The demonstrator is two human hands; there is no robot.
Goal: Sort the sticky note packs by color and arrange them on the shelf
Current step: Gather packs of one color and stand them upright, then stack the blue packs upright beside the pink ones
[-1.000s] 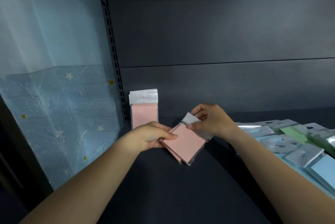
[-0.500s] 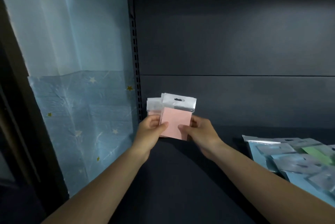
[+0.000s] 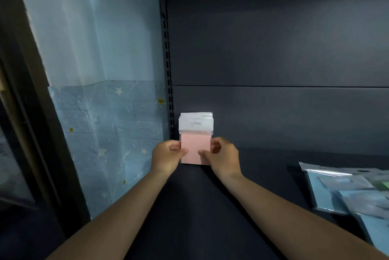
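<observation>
Pink sticky note packs (image 3: 195, 146) are held upright in the back left corner of the dark shelf (image 3: 210, 207), set against the rear panel (image 3: 273, 116) just beside the slotted upright (image 3: 168, 91). Several packs are stacked front to back, their clear header flaps lined up at the top. The front pack is pinched along its left edge by the left hand (image 3: 167, 157), thumb laid across the pink face and fingers curled behind. The right edge is pinched in the same way by the right hand (image 3: 223, 157), thumb on the front near the lower corner, fingers tucked round the side. Both grips are thus closed on the pack, one at each side, with the pink face left showing between them. The bottom edge of the stack is seen at shelf level; whether it is resting there cannot be told. Blue packs (image 3: 336, 194) in clear sleeves are piled loosely on the shelf well to the right, with a green pack (image 3: 385, 185) half buried among them. A blue star-printed sheet (image 3: 105, 133) is seen left of the upright.
</observation>
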